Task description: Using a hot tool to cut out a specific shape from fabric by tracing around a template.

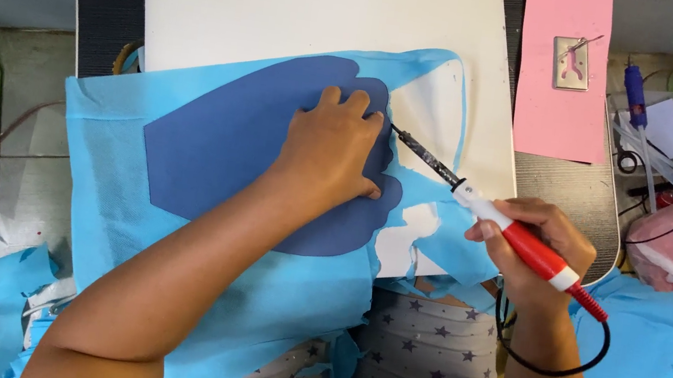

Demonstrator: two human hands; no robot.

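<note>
Now left hand (pixel 333 150) pressing dark blue template (pixel 219 156); right hand (pixel 532 249) holding hot cutter (pixel 498 215).

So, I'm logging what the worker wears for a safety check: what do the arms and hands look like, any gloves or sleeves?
Both arms are bare as far up as the view shows, with no sleeves. The left hand and right hand are bare too: no gloves, and no rings, watch or bracelets that I can see. Fingernails are short and unpainted as far as can be told.

a red-and-white soldering iron (pixel 521 235) touches its dark tip to the edge of a dark blue template (pixel 229 149) lying flat on light blue fabric (pixel 108 211).
</note>
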